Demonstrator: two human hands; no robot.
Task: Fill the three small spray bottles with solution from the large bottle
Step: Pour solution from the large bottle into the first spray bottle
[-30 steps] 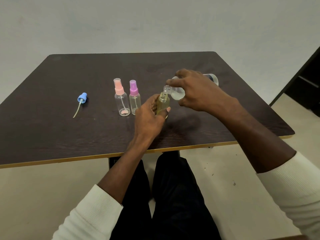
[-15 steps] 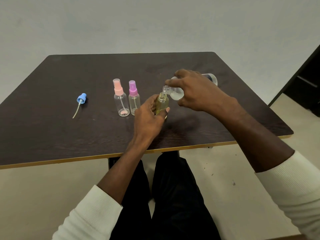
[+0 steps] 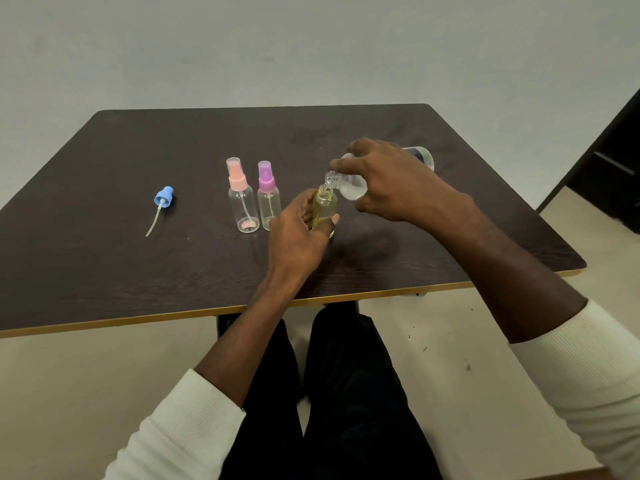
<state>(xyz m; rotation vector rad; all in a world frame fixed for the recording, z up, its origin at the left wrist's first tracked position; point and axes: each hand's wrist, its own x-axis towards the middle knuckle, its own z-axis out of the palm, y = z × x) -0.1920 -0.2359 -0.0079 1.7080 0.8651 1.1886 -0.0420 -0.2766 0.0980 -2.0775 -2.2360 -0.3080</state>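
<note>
Table dark wood, wall pale.

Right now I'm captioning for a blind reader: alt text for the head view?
The right hand tips the large bottle into a small open bottle gripped by the left hand; two capped spray bottles and a blue spray cap wait leftward.

I am counting three small spray bottles: a pink-capped one, a purple-capped one and an uncapped one (yellowish inside); I am also seeing one large bottle, one loose blue spray cap and two hands
</note>
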